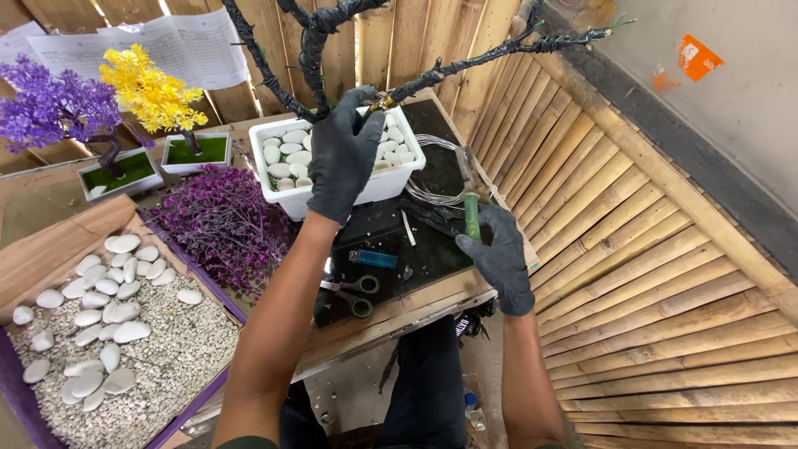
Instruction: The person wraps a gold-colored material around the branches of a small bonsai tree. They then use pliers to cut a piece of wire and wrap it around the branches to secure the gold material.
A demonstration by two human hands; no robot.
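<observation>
Both my hands wear black gloves. My left hand [343,154] is raised and grips a black-taped branch [465,62] of a bare artificial tree, near a bit of wire at the fork. The tree's trunk [313,50] rises from a white rectangular pot [391,183] filled with white pebbles. My right hand [501,258] rests lower on the dark work board [416,258], closed around a tool with a green handle [471,218] that points up toward the pot.
Green-handled scissors [359,295], a blue lighter [374,259] and a coil of wire [436,195] lie on the board. Purple foliage [220,220] sits left, next to a box of gravel and white stones [108,333]. Purple [50,104] and yellow [150,91] mini trees stand behind. Bamboo wall right.
</observation>
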